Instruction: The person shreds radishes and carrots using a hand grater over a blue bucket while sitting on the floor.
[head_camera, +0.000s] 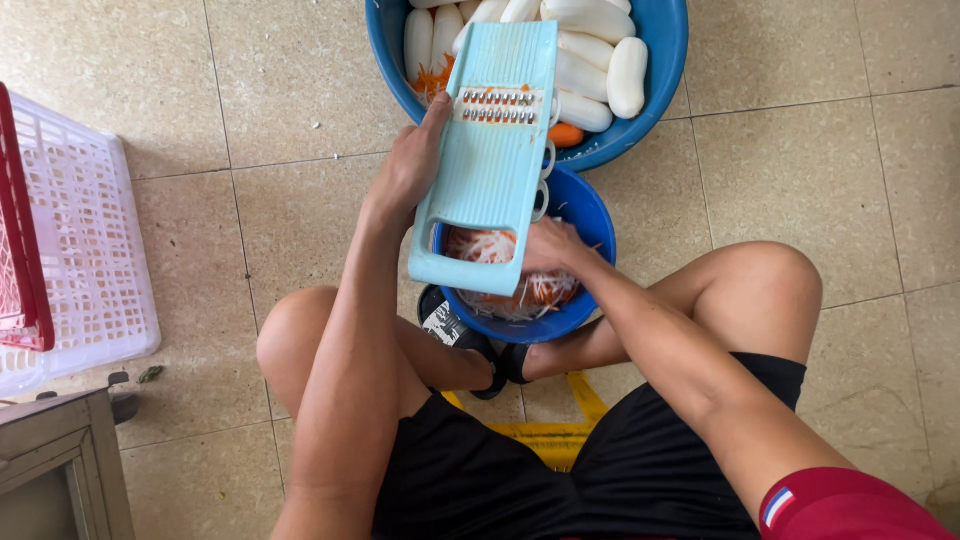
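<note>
1. The left hand (412, 165) is closed on the left edge of a light blue slicer board (488, 160), with the thumb lying near the blade part.
2. The slicer board is a long flat plastic piece with a raised rim. It has a row of small metal teeth across it, and orange bits stick there. It stands tilted: the lower end rests on the rim of the small blue bowl (592, 225), and the upper end reaches over the big blue basin (664, 60).
3. The right hand (548, 245) is just to the right of the lower end of the board, inside the small bowl. It is partly hidden by the board, so I cannot tell if the fingers are closed on something.
4. Under the right hand lie white and orange shreds (520, 290), thin and long, filling the bowl.
5. Beyond the left hand, the basin holds peeled white radishes (628, 75), smooth and thick, and an orange carrot piece (565, 135).
6. Far to the left of the left hand stands a white plastic crate (90, 250) on the tiled floor (800, 170).
</note>
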